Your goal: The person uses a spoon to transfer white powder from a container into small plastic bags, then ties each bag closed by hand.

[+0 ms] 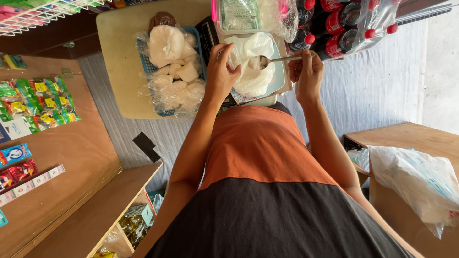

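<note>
My left hand (221, 71) pinches open a small clear plastic bag (234, 58) above a large open bag of white powder (253, 71). My right hand (306, 74) grips the handle of a metal spoon (267, 61), whose bowl carries white powder and points at the small bag's mouth. The big bag rests in a pale tray (281, 81) on a small beige table (119, 57). To the left, a blue basket (143, 62) is filled with several tied bags of white powder (167, 45).
Dark soda bottles with red caps (334, 28) in plastic wrap stand at the table's right. A clear lidded box (239, 14) sits behind the tray. Wooden counter on the left holds snack sachets (38, 102). A white plastic sack (420, 181) lies on a wooden surface at right.
</note>
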